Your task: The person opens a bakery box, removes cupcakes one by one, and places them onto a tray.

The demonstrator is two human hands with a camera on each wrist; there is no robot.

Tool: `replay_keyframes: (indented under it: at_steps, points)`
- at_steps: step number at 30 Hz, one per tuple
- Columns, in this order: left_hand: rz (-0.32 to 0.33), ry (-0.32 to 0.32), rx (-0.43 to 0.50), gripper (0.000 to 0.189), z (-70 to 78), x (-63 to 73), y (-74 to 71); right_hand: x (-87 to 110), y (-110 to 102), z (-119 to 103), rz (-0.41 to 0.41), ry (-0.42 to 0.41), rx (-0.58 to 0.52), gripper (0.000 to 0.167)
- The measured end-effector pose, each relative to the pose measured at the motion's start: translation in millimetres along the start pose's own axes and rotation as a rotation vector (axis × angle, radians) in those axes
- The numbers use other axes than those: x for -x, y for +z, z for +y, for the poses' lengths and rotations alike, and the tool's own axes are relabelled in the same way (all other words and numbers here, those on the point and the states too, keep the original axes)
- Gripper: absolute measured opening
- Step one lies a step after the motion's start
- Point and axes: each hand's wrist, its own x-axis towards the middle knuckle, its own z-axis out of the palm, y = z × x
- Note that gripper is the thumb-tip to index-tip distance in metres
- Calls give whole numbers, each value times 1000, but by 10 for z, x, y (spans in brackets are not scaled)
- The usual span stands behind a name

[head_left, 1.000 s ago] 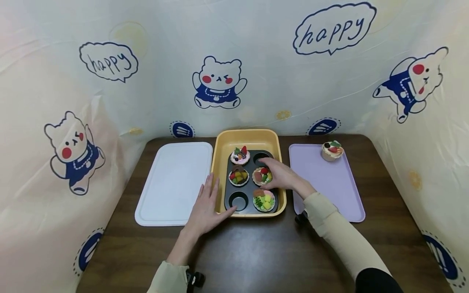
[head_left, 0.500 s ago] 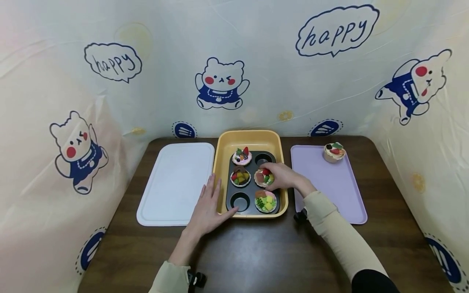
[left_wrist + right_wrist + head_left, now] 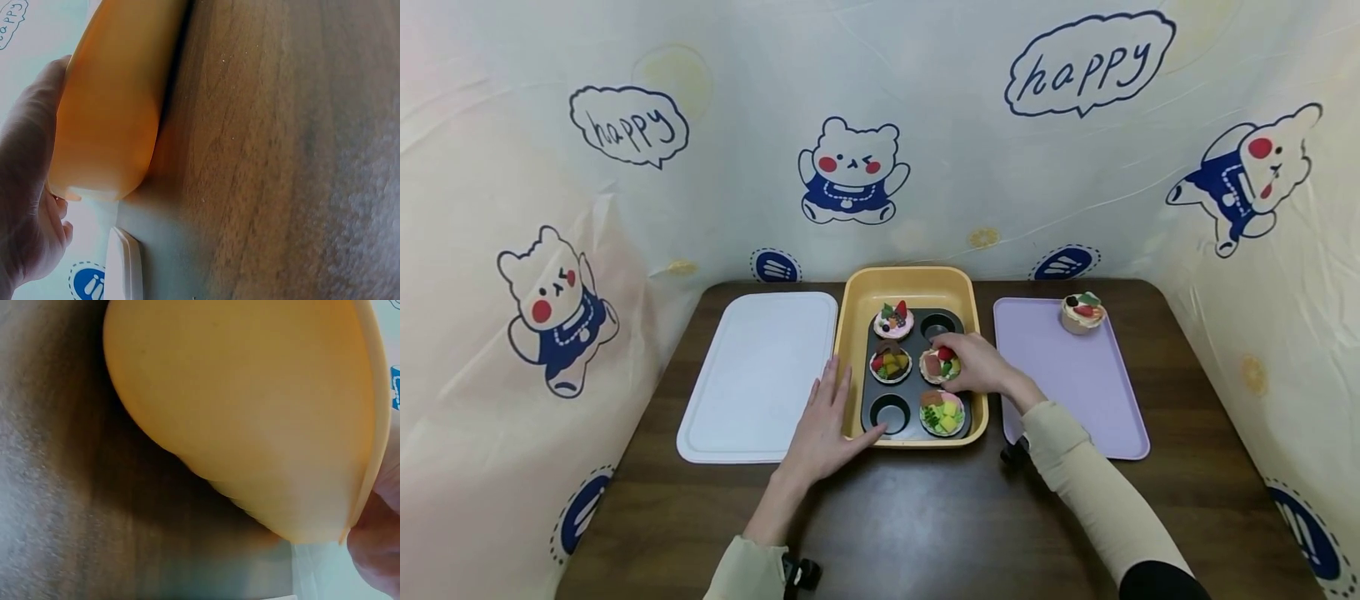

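A fruit-topped toy tart (image 3: 937, 367) sits in the middle right cup of a dark muffin tin (image 3: 915, 342). My right hand (image 3: 983, 363) pinches its edge, with thumb and fingers on opposite sides. Three other toy tarts fill the back left, middle left and front right cups; the front left and back right ones hold none. The tin lies inside a yellow bin (image 3: 910, 282). At the bin's front left corner rests my left hand (image 3: 822, 425), fingers straight and thumb spread over the rim. Both wrist views mostly show the bin's outer wall (image 3: 106, 112).
A white tray (image 3: 758, 375) lies left of the bin. On the right, a purple tray (image 3: 1060, 371) bears one fruit tart (image 3: 1082, 313) at its back right corner. A printed cloth stands behind the dark wooden table (image 3: 917, 517).
My right fingers have closed in on the middle right tart. The left hand stays at the bin's corner, and the view has shifted slightly.
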Motion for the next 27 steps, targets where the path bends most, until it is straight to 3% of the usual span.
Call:
replay_keyframes:
  at_steps: [11,19,27]
  points:
    - [-4,-5,14,121,13,9,-14,47,-102,-68,17,109,-376,65]
    - [11,16,19,120,0,4,4,20,-137,-44,59,57,-432,63]
    - [8,16,17,119,-12,-9,16,22,-199,-115,97,100,-440,67]
